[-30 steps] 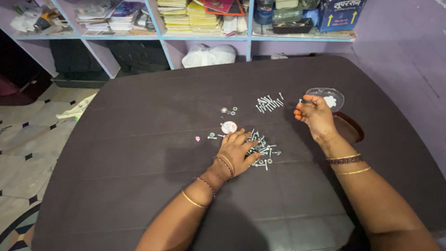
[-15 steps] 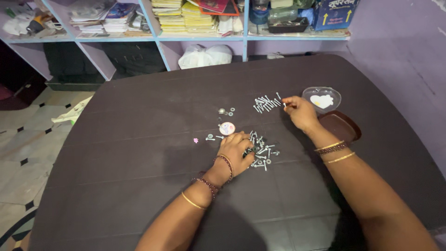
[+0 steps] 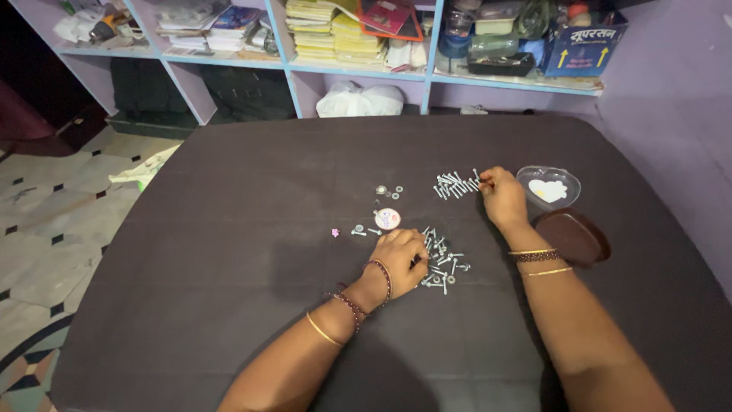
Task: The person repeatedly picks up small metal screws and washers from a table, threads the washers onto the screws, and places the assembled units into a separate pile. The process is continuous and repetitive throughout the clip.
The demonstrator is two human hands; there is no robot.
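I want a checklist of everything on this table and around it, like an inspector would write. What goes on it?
Surface: dark table, covered in a dark cloth, rounded corners.
Job's things: loose heap of screws by the left hand; neat row of screws by the right hand; few washers apart.
Clutter: small round disc; tiny pink bit; clear heart-shaped dish; brown heart-shaped lid.
Grippers: left hand curled at the heap's edge, grip unclear; right hand pinching something small at the row's end.
Cables: nothing seen.
Surroundings: shelves with books and boxes; white bag; tiled floor.
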